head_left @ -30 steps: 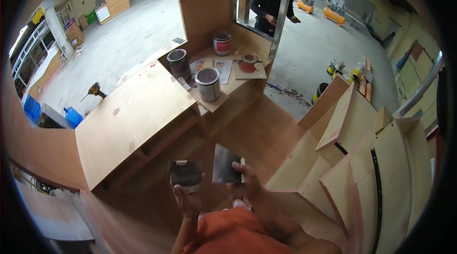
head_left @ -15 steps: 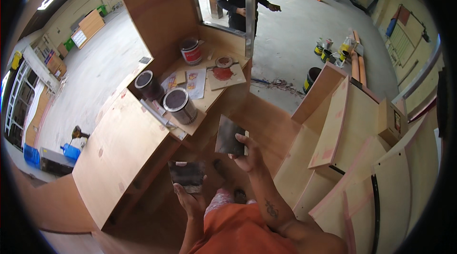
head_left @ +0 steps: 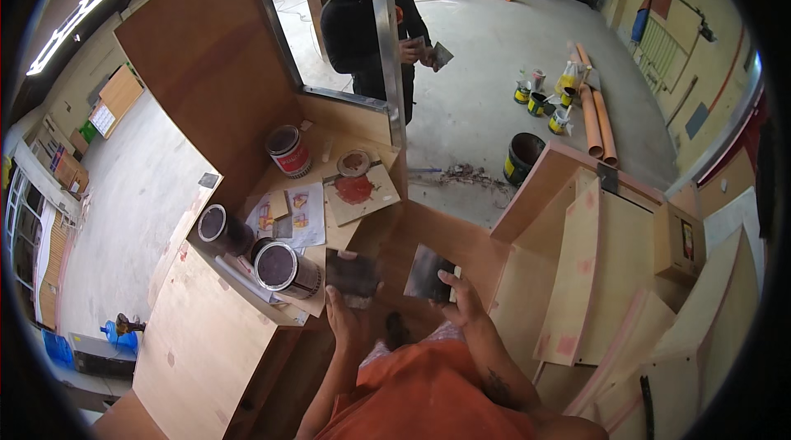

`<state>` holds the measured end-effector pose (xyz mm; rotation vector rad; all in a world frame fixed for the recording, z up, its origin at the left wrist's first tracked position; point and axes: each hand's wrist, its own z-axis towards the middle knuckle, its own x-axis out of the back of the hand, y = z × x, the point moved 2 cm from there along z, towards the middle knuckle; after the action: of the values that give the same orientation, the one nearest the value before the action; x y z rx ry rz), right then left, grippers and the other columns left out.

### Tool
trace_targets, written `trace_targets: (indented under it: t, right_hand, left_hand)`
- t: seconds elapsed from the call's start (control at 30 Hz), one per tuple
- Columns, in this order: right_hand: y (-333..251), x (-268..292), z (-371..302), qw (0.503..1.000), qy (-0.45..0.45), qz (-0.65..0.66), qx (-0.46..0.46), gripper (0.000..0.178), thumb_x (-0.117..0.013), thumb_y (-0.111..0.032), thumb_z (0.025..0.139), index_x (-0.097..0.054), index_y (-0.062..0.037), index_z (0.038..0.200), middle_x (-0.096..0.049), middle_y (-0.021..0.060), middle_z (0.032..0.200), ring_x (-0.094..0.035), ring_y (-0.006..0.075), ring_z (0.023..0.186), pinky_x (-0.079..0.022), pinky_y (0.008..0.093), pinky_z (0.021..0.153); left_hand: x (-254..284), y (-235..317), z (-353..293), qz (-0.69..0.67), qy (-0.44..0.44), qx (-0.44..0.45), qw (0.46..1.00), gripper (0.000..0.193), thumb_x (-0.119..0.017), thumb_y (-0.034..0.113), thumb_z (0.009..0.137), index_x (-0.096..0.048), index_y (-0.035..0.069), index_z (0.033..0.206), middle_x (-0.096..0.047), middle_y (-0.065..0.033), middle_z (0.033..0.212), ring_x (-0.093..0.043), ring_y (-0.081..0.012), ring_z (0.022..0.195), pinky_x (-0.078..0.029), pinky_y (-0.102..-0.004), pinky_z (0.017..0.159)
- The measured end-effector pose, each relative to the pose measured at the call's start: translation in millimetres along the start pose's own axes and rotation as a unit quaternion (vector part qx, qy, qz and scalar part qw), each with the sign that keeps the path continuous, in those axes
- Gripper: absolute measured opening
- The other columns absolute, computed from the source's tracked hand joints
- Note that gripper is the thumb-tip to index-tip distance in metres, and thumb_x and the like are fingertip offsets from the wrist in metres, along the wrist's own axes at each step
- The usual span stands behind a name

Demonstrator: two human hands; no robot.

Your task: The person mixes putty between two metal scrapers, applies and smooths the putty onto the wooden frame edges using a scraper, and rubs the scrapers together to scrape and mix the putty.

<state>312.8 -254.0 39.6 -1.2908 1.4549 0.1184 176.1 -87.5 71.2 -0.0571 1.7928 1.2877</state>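
The left hand [head_left: 346,320] holds a flat dark scraper [head_left: 353,275] with its fingers closed on the bottom edge, so the blade stands up in front of the person. The right hand [head_left: 460,301] holds a second scraper [head_left: 428,273], a grey metal one, gripped at its lower right side with the thumb on the front. The two hands are apart, side by side, and the two blades are close but do not touch. Just left of the dark scraper sits an open paint can [head_left: 284,269] on a low wooden bench [head_left: 206,341]. Another dark can [head_left: 221,230] stands near it, a little further left. Behind them is a red and white can [head_left: 288,152] beside a tall brown board [head_left: 214,69]. A small wooden square [head_left: 361,193] with a red blob on it lies on the bench too, with a round lid [head_left: 353,163] just above it. Another person in black [head_left: 362,28] stands far behind a metal post [head_left: 386,36]. Pale wood panels [head_left: 593,259] lean on the right side.
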Motion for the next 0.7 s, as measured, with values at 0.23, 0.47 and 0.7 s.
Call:
trace_targets:
  t: [0.23, 0.47, 0.7]
  right_hand:
    - [-51.3, -1.2, 74.2, 1.000, -0.019, 0.001, 0.010, 0.027, -0.066, -0.021, 0.091, -0.054, -0.0087, 0.111, -0.066, 0.0063, 0.090, -0.066, 0.0187, 0.074, -0.054, 0.0334, 0.057]
    - [-121.2, 26.0, 170.6, 0.998, -0.062, 0.005, -0.015, 0.022, -0.065, -0.018, 0.090, -0.057, -0.0086, 0.108, -0.066, 0.0058, 0.089, -0.065, 0.0182, 0.070, -0.052, 0.0317, 0.053]
    - [-170.3, 69.1, 232.9, 0.995, -0.092, 0.012, -0.046, 0.024, -0.066, -0.017, 0.088, -0.057, -0.0092, 0.109, -0.067, 0.0052, 0.091, -0.066, 0.0182, 0.074, -0.052, 0.0323, 0.053]
  left_hand:
    - [-44.9, -28.8, 57.4, -0.050, 0.013, 0.003, 0.999, 0.051, -0.031, 0.040, 0.105, -0.038, 0.003, 0.138, -0.051, -0.0193, 0.133, -0.058, -0.0347, 0.116, -0.055, -0.0532, 0.090]
    - [-79.0, -63.3, 68.3, -0.108, 0.056, 0.008, 0.993, 0.055, -0.035, 0.051, 0.102, -0.042, 0.009, 0.136, -0.055, -0.0134, 0.125, -0.061, -0.0318, 0.104, -0.055, -0.0459, 0.077]
    - [-116.8, -125.2, 88.0, -0.176, 0.102, 0.062, 0.977, 0.048, -0.040, 0.048, 0.101, -0.051, 0.011, 0.129, -0.059, -0.0065, 0.121, -0.059, -0.0248, 0.109, -0.045, -0.0431, 0.097]
